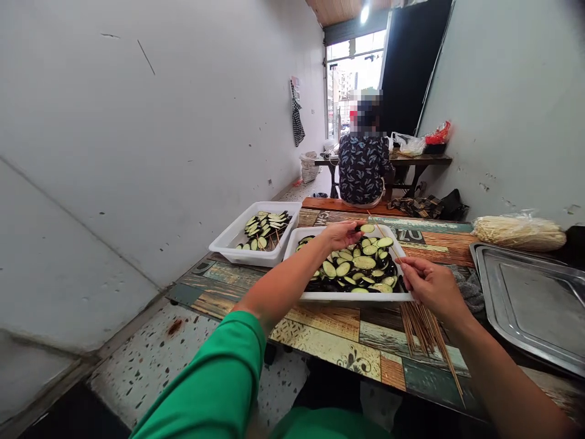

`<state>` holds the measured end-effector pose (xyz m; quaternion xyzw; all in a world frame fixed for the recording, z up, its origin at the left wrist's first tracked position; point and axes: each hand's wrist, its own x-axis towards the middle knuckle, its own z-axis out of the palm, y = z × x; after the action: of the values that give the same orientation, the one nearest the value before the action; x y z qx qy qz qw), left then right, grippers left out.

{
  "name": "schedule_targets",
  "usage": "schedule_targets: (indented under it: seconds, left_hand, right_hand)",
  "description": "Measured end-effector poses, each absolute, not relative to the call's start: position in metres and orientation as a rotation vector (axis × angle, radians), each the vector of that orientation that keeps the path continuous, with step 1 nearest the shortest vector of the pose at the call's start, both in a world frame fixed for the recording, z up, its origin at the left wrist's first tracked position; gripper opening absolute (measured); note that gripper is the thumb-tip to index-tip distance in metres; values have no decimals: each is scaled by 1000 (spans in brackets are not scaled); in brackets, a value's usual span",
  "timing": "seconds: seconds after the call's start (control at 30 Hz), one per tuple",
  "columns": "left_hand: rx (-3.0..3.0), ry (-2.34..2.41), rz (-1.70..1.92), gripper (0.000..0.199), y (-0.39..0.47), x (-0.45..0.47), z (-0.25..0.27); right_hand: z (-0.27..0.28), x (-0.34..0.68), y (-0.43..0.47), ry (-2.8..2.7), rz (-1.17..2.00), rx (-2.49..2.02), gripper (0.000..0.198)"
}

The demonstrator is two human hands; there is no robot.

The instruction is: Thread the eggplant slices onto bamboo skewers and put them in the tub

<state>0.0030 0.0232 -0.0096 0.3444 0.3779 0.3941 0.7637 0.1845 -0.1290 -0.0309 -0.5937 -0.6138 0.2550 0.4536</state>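
Observation:
Over the far side of a white plastic tub (354, 297), my left hand (342, 235) pinches an eggplant slice (367, 228) by its edge. My right hand (425, 280), at the tub's right corner, grips a thin wooden skewer (386, 238) that slants up and left, its tip close to that slice. Inside the tub lie many loose eggplant slices (364, 263) with dark skin and pale green flesh. Under and beside my right hand, a bundle of bare skewers (423, 329) rests on the table.
A second white tub (242, 255) holds skewered eggplant slices (267, 227) to the left. Metal trays (539, 299), a grey cloth (468, 291) and a bag of enoki mushrooms (518, 231) lie right on the patterned table (320, 326). Another person (364, 167) sits ahead, facing away.

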Motion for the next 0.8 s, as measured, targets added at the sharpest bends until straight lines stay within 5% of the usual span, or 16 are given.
schedule_targets:
  seconds: [0.33,0.8]
  left_hand:
    - [646,913,1038,13,31,9,-20]
    - [856,804,748,9,18,7,-14]
  right_hand:
    - [-34,183,-128,-1575,528,-1443,37]
    - [-34,184,-128,-1604,523,-1472,37]
